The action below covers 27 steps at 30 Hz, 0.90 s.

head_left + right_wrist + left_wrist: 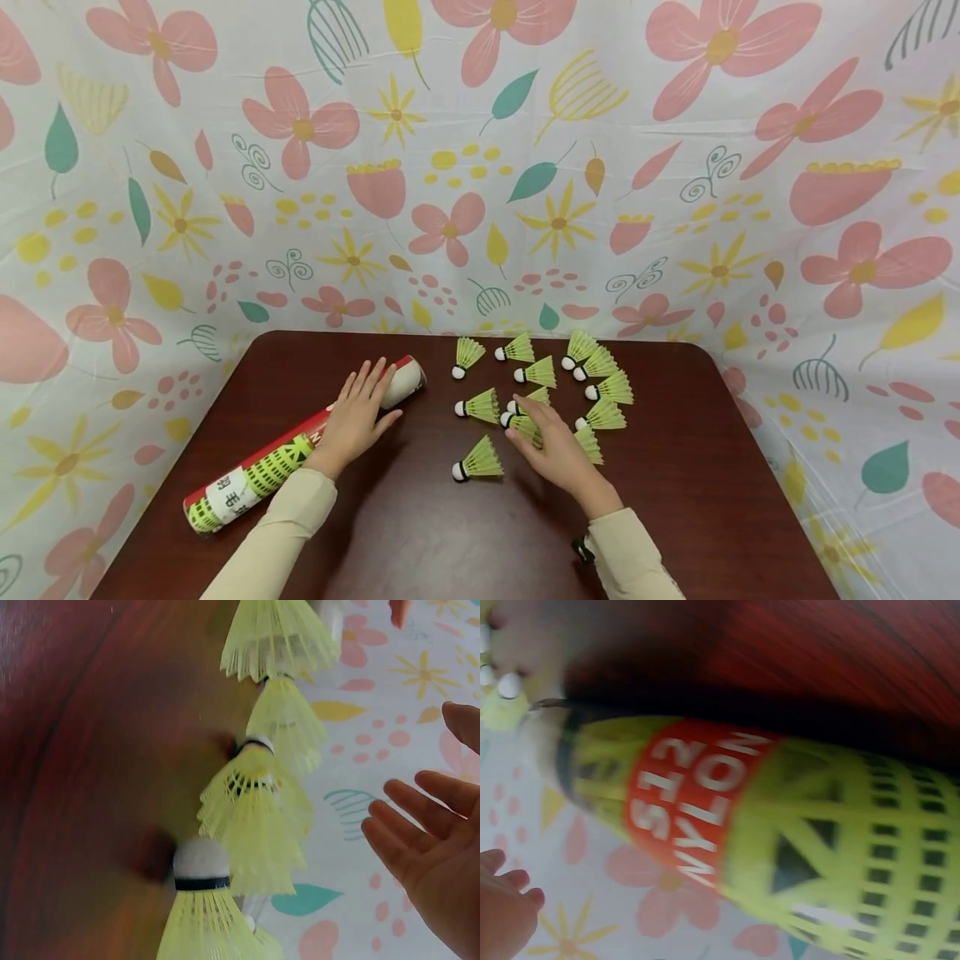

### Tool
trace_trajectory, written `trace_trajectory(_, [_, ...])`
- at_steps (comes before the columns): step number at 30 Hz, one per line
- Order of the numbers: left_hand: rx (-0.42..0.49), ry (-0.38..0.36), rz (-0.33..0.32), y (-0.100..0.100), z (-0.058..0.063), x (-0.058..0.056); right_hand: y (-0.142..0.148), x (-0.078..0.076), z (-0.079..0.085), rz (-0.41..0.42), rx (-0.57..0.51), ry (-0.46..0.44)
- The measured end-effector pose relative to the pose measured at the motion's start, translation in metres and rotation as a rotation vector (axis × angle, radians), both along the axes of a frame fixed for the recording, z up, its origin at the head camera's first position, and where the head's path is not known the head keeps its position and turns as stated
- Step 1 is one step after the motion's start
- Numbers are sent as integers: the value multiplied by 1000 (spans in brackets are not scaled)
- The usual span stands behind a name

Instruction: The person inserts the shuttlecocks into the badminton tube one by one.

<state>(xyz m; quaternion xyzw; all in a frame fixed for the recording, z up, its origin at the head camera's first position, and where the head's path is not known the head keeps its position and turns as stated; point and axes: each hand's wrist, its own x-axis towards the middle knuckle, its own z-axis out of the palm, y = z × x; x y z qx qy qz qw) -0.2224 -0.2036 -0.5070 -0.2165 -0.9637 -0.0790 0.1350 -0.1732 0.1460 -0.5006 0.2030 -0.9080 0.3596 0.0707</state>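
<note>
My left hand (351,425) is spread with straight fingers over the upper part of a shuttlecock tube (262,471). The tube lies slantwise at the left of the table, red and yellow-green with a white end; its printing "S12 NYLON" fills the left wrist view. Relaxed fingers of my right hand (558,450) hover at a yellow nylon shuttlecock (519,423) in the middle of a loose group, overlapping it in the head view. In the right wrist view, the right hand (442,847) holds nothing, beside several shuttlecocks (202,870) with white, black-banded corks.
Several more shuttlecocks lie scattered around, including one nearer me (480,461) and a curved row at the right (609,387). Behind the dark red-brown table (420,542) hangs a white cloth (450,292) with flower prints, also along both sides.
</note>
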Motion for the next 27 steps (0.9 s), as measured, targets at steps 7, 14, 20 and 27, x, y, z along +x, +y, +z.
trace_trajectory(7, [-31, -23, -4, -23, -16, -8, -12, 8, -5, 55, -35, -77])
trace_trajectory(14, [-32, -76, 12, -40, -28, -10, -19, 9, -20, 94, -25, -102])
trace_trajectory(20, [-41, -65, -1, -48, -31, -13, -23, 8, -29, 117, -1, -96])
trace_trajectory(27, [-52, -85, -16, -54, -34, -11, -27, 6, -36, 137, 30, -71])
